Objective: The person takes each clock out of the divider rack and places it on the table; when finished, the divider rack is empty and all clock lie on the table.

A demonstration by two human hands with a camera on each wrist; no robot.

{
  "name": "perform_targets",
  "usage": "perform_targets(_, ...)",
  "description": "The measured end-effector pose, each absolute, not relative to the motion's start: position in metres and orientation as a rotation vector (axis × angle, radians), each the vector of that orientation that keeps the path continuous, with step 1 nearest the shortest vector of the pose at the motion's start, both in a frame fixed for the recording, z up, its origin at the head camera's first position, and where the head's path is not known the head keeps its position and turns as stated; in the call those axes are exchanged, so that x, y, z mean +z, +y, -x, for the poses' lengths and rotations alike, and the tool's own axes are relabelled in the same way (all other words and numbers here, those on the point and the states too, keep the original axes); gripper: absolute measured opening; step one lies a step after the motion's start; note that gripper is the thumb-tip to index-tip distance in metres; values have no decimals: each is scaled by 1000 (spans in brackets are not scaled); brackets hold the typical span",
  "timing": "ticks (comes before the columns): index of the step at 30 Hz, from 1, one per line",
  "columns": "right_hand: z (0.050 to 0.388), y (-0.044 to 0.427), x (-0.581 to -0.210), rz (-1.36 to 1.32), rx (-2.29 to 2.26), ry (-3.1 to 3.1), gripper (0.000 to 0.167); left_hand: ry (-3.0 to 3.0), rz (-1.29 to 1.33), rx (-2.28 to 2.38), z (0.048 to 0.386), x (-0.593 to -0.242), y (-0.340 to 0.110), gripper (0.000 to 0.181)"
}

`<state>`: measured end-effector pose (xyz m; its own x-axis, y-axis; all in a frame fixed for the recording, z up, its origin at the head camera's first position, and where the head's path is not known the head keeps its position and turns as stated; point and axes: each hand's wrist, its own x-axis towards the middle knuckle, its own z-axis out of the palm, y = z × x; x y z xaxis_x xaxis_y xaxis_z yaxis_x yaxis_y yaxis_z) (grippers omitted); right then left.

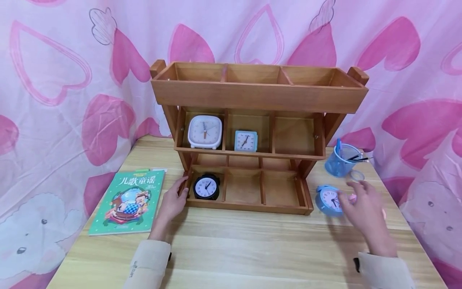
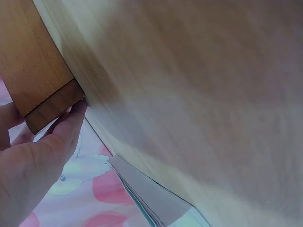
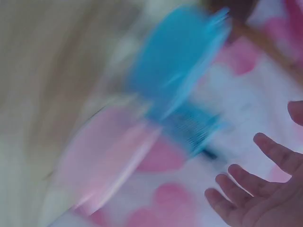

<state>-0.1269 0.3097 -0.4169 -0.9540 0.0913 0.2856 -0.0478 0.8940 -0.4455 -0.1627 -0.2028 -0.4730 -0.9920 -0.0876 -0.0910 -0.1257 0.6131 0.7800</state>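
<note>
My right hand (image 1: 365, 206) is hanging wide and empty, the nearer one; just left of it, the blue clock (image 1: 330, 199) is sitting on the desk (image 1: 252, 249). Farther off, my left hand (image 1: 174, 202) is touching the wooden shelf (image 1: 260, 96), fingers relaxed.

Wood grain, plastic shells and soft cloth

The wooden rack (image 1: 260, 98) looks varnished, smooth with a soft sheen. Pale grain runs through the smooth tabletop (image 1: 245, 249). The blue clock (image 1: 331, 212) and white clock (image 1: 195, 139) appear to be plastic. The pen cup (image 1: 335, 166) is fine mesh, the book's (image 1: 126, 204) cover smooth paper, the curtain (image 1: 223, 16) matt, creased cloth.
</note>
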Motion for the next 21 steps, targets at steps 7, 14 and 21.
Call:
perform_targets(7,146,199,-414,-266,813,-2761,41,2768,177,1348,164,-470,-204,47)
perform_targets(14,167,78,-430,-446,943,-2935,51,2744,215,1337,160,-471,-208,48)
perform_targets(21,183,-7,-442,-555,767,-3057,61,2769,189,1325,162,-475,-207,48)
